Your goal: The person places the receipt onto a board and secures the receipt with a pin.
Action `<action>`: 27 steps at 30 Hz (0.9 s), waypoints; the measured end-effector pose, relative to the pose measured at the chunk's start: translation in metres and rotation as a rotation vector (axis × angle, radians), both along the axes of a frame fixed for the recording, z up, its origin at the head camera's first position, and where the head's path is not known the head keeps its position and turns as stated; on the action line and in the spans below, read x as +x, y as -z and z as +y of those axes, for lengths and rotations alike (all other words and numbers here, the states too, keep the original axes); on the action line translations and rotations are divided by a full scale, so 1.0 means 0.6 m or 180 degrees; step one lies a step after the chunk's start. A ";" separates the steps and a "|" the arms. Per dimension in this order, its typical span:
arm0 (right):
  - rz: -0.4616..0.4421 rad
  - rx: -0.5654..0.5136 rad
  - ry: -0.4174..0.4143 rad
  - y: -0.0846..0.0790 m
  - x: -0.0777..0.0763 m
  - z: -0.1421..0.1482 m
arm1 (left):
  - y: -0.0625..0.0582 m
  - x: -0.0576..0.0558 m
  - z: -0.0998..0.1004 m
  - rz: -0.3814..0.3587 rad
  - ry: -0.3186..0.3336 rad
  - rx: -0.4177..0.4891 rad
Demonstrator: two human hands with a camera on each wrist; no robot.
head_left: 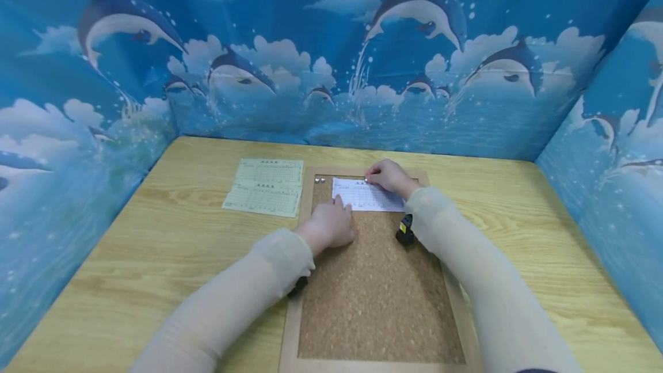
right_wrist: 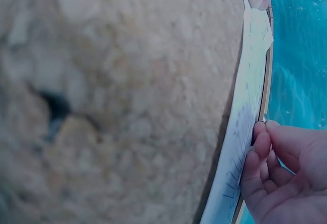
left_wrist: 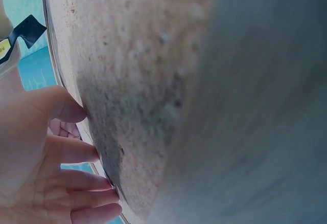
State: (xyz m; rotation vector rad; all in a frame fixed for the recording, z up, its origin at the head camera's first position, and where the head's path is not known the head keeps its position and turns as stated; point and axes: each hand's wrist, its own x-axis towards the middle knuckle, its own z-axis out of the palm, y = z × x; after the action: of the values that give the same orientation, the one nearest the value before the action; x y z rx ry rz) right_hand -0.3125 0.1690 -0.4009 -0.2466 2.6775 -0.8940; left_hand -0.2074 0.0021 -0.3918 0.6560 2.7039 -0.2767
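Note:
A white printed form (head_left: 362, 199) lies across the top of a wood-framed corkboard (head_left: 380, 298). My left hand (head_left: 331, 224) presses the form's lower left part with its fingertips, the fingers mostly straight in the left wrist view. At the form's top edge my right hand (head_left: 389, 177) pinches a small silver thumbtack (right_wrist: 264, 117) between thumb and forefinger. The other fingers of that hand (right_wrist: 291, 170) curl beside the paper. Whether the tack's point is in the cork cannot be seen. Two more silver thumbtacks (head_left: 320, 180) sit on the cork at the upper left.
Two pale green printed forms (head_left: 263, 187) lie on the wooden table (head_left: 171, 246), left of the board. A dolphin-patterned blue curtain (head_left: 321, 73) stands behind and at both sides. A black wrist camera (head_left: 405, 232) hangs under the right sleeve.

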 end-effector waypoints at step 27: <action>-0.0415 0.0183 0.0356 -0.011 -0.008 -0.012 | -0.001 0.001 0.000 -0.0008 -0.0005 0.0047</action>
State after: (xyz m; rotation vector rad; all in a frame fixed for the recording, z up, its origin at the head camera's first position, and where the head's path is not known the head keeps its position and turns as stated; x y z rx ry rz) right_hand -0.3171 0.1621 -0.3944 -0.0246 2.6119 -0.8332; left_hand -0.2069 0.0022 -0.3911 0.6580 2.7064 -0.2556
